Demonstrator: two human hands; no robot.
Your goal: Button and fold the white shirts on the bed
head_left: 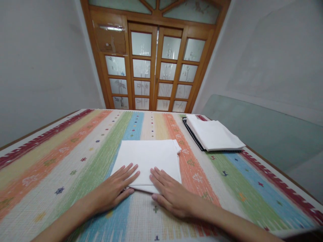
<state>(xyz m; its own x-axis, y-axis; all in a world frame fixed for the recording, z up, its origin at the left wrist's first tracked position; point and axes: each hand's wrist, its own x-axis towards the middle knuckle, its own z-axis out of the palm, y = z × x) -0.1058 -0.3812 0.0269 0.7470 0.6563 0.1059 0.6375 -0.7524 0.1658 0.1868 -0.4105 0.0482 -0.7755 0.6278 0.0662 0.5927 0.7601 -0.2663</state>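
A folded white cloth (148,156) lies flat in the middle of the striped tablecloth (75,158). My left hand (116,188) rests palm down on the cloth's near left corner, fingers stretched out and together. My right hand (170,193) lies flat on the near right edge of the same cloth, fingers extended. Both hands press on the cloth's near edge; neither grips anything.
A stack of folded white cloths (214,134) sits on something dark at the far right of the table. Beyond the table stand wooden double doors with frosted glass panes (156,67). Grey walls close in on both sides.
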